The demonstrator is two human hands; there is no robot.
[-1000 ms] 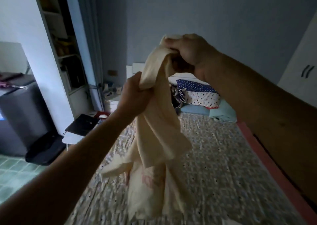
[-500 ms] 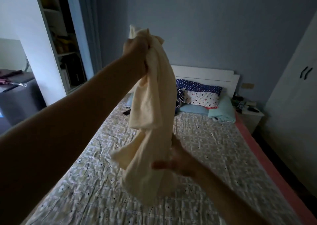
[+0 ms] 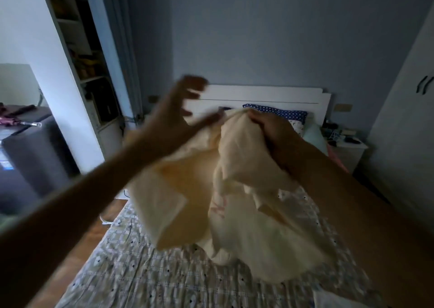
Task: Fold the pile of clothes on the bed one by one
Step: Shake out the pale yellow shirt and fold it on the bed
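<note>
A cream garment [image 3: 237, 190] with a faint pink print hangs in the air over the patterned bed [image 3: 145, 274]. My right hand [image 3: 270, 129] grips its bunched top edge from the right. My left hand [image 3: 176, 117] is blurred, to the left of that edge, with its fingers spread and loosely curled around nothing. Its thumb reaches toward the fabric, and the cloth trails under its palm and wrist. The garment's lower part billows just above the bedspread.
A white headboard [image 3: 270, 96] and dotted pillows [image 3: 281, 115] lie at the far end of the bed. A nightstand [image 3: 347, 148] and white wardrobe [image 3: 408, 124] stand on the right. An open shelf [image 3: 89, 68] and a dark appliance [image 3: 30, 152] are on the left. Another pale cloth [image 3: 333, 299] lies at the bottom right.
My left hand held the garment up high and has let go, spreading its fingers. My right hand rose from below and took hold of the top edge; the cloth dropped lower.
</note>
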